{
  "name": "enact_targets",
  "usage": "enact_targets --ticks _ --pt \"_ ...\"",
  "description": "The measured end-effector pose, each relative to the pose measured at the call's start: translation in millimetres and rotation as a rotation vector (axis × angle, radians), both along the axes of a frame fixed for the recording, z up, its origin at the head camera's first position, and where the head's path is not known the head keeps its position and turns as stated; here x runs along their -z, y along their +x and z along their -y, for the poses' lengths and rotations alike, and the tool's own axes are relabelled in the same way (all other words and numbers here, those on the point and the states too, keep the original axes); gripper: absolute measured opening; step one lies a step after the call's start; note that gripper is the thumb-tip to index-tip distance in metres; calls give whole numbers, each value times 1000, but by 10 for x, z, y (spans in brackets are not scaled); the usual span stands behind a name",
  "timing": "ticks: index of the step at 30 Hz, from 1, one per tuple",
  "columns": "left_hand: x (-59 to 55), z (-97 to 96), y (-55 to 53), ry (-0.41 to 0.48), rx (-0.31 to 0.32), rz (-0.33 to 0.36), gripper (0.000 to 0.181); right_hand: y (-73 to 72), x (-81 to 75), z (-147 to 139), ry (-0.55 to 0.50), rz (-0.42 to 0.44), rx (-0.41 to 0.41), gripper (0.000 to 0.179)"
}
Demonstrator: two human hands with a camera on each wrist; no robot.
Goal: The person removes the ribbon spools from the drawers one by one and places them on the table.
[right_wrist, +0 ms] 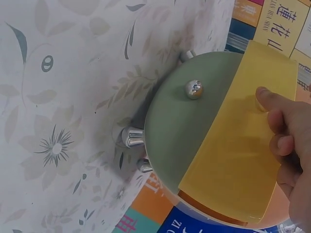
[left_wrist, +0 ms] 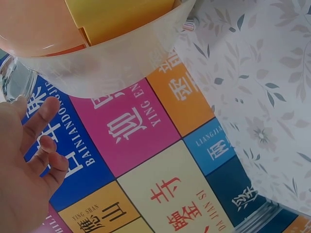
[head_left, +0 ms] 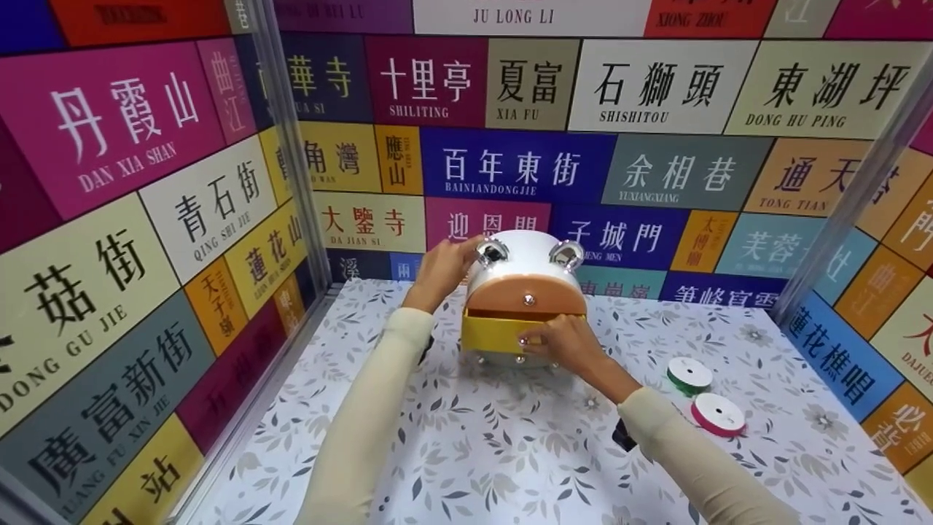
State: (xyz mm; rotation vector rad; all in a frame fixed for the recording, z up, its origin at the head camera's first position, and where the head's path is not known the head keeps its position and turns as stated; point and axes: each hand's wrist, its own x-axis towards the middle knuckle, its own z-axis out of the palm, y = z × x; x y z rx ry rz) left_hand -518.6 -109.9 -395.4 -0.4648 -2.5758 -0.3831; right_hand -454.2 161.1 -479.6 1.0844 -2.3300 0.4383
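Observation:
A small rounded drawer box point(head_left: 521, 255) with a white top stands on the table, its front in orange, yellow and green. My left hand point(head_left: 443, 273) is at the box's upper left, its fingertips holding the clear ring-shaped ear point(left_wrist: 17, 80), while the other fingers hang loosely curled. The yellow middle drawer point(right_wrist: 238, 145) is pulled partly out. My right hand point(head_left: 572, 343) pinches its knob, which the fingers mostly hide. Above it the orange drawer point(head_left: 503, 295) is closed, as is the green one point(right_wrist: 189, 116) below. Each has a silver knob.
Two ribbon spools, a green one point(head_left: 689, 375) and a red one point(head_left: 719, 414), lie to the right on the leaf-patterned table point(head_left: 466, 467). Walls of colourful name panels point(head_left: 510, 164) stand behind and at both sides. Silver feet point(right_wrist: 132, 137) carry the box.

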Motion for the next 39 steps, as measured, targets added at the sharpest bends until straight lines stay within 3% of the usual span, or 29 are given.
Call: enact_targets --ticks 7,19,26,35,39 --pt "-81 16 7 13 -9 7 42 -116 -49 39 -5 -31 37 23" --pt "-58 8 -18 -8 19 -39 38 -249 3 14 -62 -17 42 25" --pt "-125 13 -23 33 6 21 41 -280 14 5 -91 -50 40 26" --pt "-49 26 -37 -8 2 -29 39 -179 259 -29 -183 -100 -17 37" --pt "-8 16 -41 -6 9 -26 40 -136 363 -43 -172 -87 -11 36"
